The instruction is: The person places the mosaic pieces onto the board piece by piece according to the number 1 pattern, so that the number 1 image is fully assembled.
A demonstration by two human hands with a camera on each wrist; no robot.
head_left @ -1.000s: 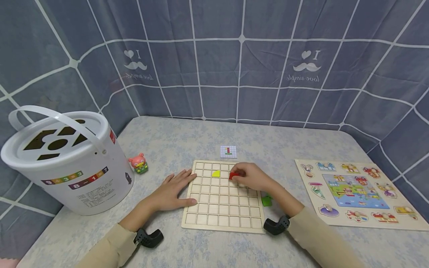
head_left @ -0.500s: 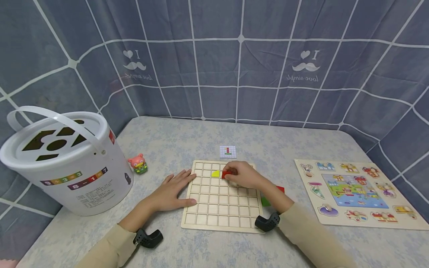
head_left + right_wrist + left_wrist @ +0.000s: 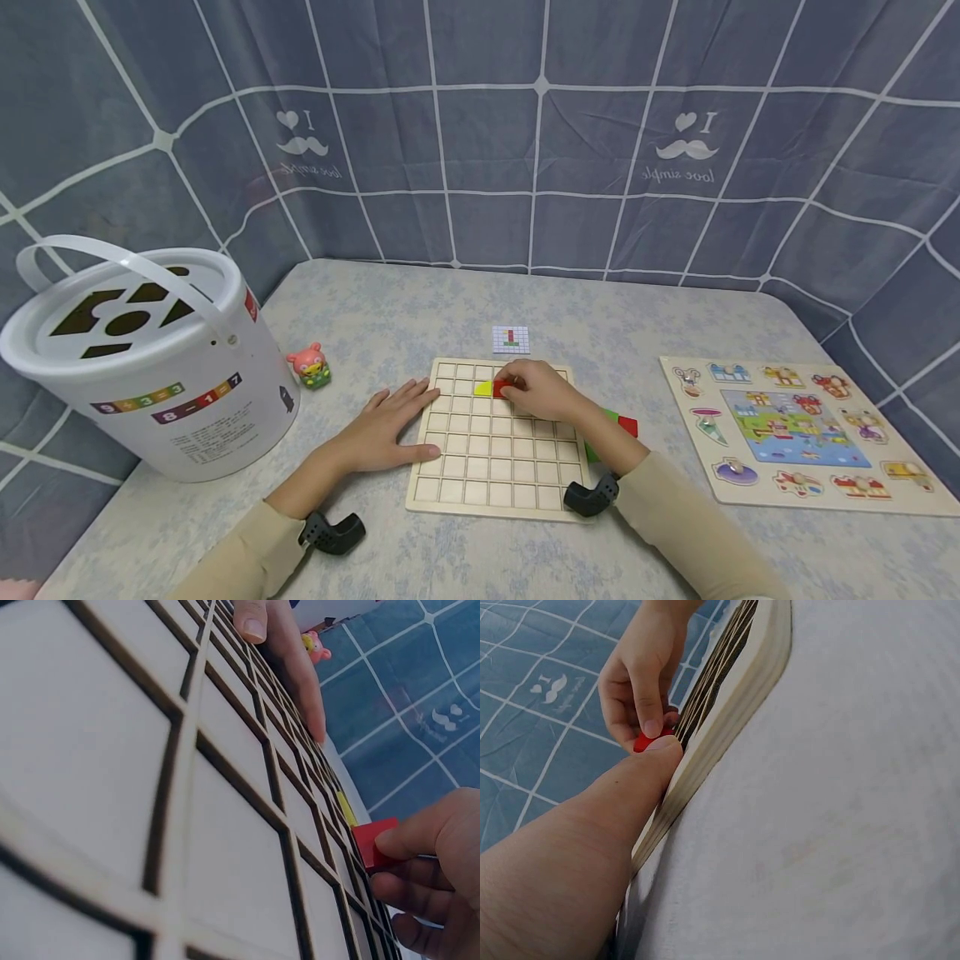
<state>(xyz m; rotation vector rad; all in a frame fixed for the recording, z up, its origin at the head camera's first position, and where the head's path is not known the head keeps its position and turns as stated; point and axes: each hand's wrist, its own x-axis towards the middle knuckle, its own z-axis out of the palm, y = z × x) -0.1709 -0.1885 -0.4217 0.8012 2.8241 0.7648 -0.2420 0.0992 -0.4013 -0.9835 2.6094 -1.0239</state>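
Note:
A wooden grid board (image 3: 500, 470) lies on the table. My left hand (image 3: 382, 429) rests flat at its left edge, fingers spread and thumb touching the rim. Over the board's upper part, my right hand (image 3: 542, 390) pinches a red square tile (image 3: 367, 844) between thumb and fingers. That tile sits at a cell just right of a yellow quarter-circle tile (image 3: 483, 388), tilted in the right wrist view; whether it is fully seated I cannot tell. Partly hidden by the right forearm, green tiles (image 3: 591, 453) and another red tile (image 3: 628, 427) lie beside the board.
Behind the board lies a small pattern card (image 3: 511, 340). A white bucket (image 3: 225, 417) with a shape-sorter lid stands at left, beside a pink toy figure (image 3: 310, 366). A wooden knob puzzle (image 3: 810, 433) lies at right. A blue checked curtain (image 3: 487, 142) hangs behind the table.
My right hand has moved left with the red tile, bringing it against the yellow tile. Another red tile beside the board has come out from behind the forearm. My left hand stays put.

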